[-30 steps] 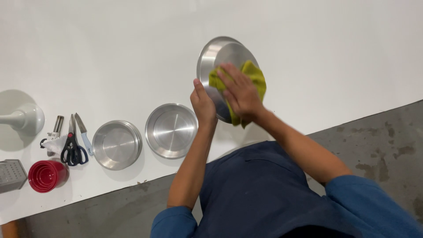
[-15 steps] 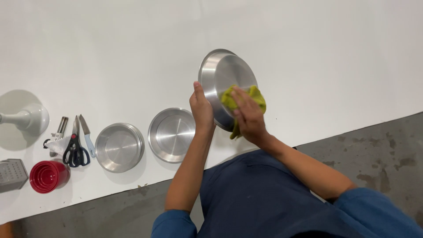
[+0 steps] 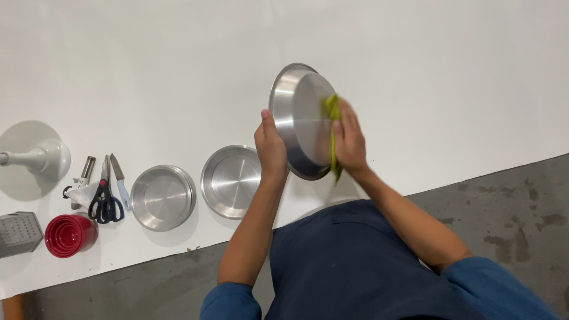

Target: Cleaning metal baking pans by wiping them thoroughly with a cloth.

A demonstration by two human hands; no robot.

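A round steel pan [image 3: 299,115] is held up on edge above the white table, its outer bottom turned toward me. My left hand [image 3: 270,147] grips its left rim. My right hand [image 3: 349,142] presses a yellow-green cloth [image 3: 331,127] against the pan's right side; most of the cloth is hidden behind the pan and my fingers.
Two more steel pans [image 3: 163,197] [image 3: 232,181] lie flat on the white table [image 3: 178,71] to the left. Further left are scissors [image 3: 105,200], a small knife [image 3: 120,182], a red cup stack [image 3: 69,234], a grater [image 3: 19,232] and a white stand [image 3: 41,159]. Grey concrete floor [image 3: 504,201] lies on my side.
The pan has turned from showing its inside to showing its bottom. My right hand and the cloth moved from the pan's face round to its right edge.
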